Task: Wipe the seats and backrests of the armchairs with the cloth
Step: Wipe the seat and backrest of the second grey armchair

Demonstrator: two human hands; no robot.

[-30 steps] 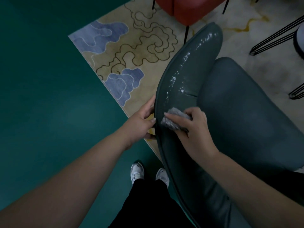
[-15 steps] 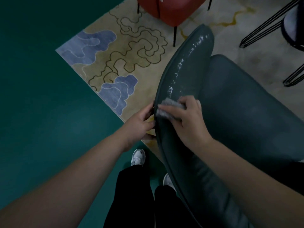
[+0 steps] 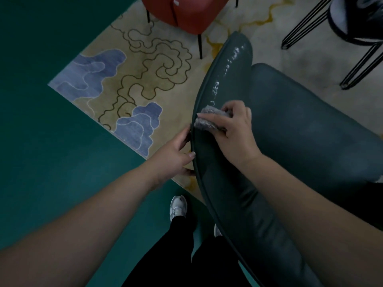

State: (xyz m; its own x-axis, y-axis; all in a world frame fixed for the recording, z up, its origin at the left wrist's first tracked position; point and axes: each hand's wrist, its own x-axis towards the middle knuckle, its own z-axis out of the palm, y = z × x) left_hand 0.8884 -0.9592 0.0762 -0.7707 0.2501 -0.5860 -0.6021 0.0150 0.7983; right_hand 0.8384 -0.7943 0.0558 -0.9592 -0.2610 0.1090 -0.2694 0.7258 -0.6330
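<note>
Currently right hand (image 3: 234, 129) clamps grey cloth (image 3: 209, 120) against the dark green armchair's backrest (image 3: 217, 158) top edge, left hand (image 3: 174, 156) gripping that backrest's outer rim just beside it.

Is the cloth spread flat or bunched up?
Bunched up: the grey cloth sits as a crumpled wad under the right hand's curled fingers, pressed on the backrest.

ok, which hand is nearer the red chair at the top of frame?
Right. The right hand grips the grey cloth on the dark green glossy backrest, below the red upholstered chair. The left hand holds the backrest's edge lower down, farther away.
</note>
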